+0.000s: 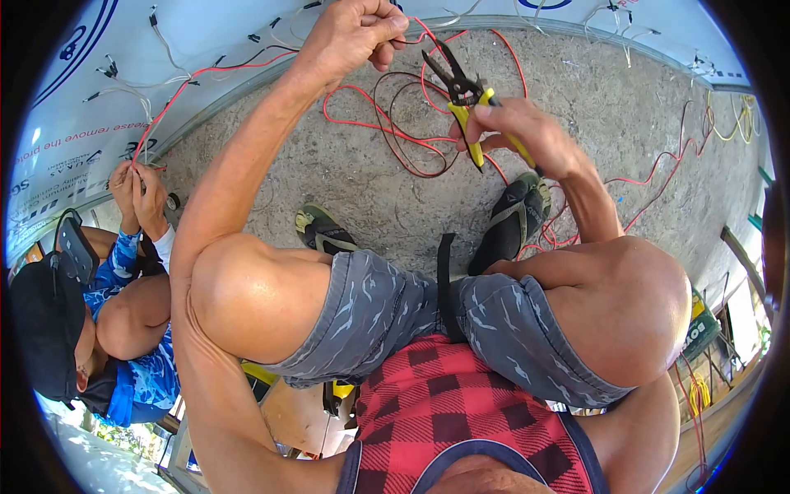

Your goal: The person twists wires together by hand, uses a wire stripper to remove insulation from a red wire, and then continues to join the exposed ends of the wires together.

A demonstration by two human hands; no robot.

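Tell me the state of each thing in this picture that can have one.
Left hand: raised, shut on thin red wire.
Right hand: shut on yellow-handled black metal pliers.
Those pliers: jaws open, beside the wire.
Rest of the wire: loose loops on grey concrete ground.
Co-worker's hands: pinching wires at white panel.

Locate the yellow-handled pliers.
Head view, upper centre: pliers held in the right hand, tips pointing toward the left hand and its red wire.

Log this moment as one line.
left hand: pinches red wire | right hand: grips pliers close to left hand | co-worker's hands: at panel
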